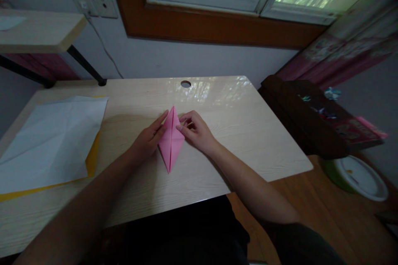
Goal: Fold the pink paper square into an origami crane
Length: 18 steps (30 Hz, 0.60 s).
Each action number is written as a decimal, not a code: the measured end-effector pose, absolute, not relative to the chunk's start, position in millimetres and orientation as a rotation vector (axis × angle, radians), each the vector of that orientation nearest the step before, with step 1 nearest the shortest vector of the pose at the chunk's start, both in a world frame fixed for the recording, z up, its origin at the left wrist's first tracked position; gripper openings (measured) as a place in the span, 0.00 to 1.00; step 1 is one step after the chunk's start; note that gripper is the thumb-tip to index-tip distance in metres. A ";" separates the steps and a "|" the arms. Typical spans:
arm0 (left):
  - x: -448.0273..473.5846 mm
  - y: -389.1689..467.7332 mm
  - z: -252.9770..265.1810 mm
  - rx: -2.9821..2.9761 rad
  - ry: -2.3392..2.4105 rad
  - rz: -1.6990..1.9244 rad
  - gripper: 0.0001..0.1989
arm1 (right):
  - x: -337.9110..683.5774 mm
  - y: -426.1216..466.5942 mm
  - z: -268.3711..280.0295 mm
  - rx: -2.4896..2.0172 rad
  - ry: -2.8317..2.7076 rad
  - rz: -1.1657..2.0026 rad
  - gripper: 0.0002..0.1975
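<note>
A sheet of pink origami paper (170, 145), folded into a long diamond with a slit down its middle, lies on the light wooden desk (248, 132). One point faces the wall, the other faces me. My left hand (149, 137) grips its left edge, with the thumb on the paper and the fingers stretched along the upper left side. On the right edge, my right hand (196, 130) pinches the paper, its thumb on top and its other fingers curled. What the right fingertips do under the edge is hidden.
At the left lie a large creased white sheet (56, 136) and a yellow sheet (92, 155) beneath it. A raised shelf (40, 33) on black legs stands behind them. A cable hole (185, 84) is near the back edge. Right of the desk are a dark wooden cabinet (298, 112) and a round bin (357, 178).
</note>
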<state>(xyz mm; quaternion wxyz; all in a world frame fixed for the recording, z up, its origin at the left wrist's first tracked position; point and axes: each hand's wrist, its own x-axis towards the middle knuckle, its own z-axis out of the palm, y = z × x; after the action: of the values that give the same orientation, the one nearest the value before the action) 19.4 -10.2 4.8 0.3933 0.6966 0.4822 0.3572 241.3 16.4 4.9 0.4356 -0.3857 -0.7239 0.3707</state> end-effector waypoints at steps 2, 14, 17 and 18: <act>19.0 -10.7 4.0 1.780 1.206 0.886 0.32 | 241.8 16.9 4.8 -0.980 -1.781 0.931 0.11; 18.6 -12.4 2.3 1.792 1.139 0.903 0.30 | 238.4 12.2 10.9 -0.911 -1.548 1.366 0.17; 19.3 -12.4 3.0 1.799 1.133 0.902 0.29 | 238.0 11.5 10.5 -0.909 -1.557 1.392 0.17; 19.6 -12.7 4.1 1.799 1.133 0.899 0.29 | 238.0 11.4 10.2 -0.907 -1.554 1.399 0.17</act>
<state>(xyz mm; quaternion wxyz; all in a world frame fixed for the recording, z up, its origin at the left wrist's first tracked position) 19.6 -12.7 4.1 0.4047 0.7127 0.4488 0.3562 238.0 11.4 10.2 0.4180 -0.3614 -0.6194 0.5576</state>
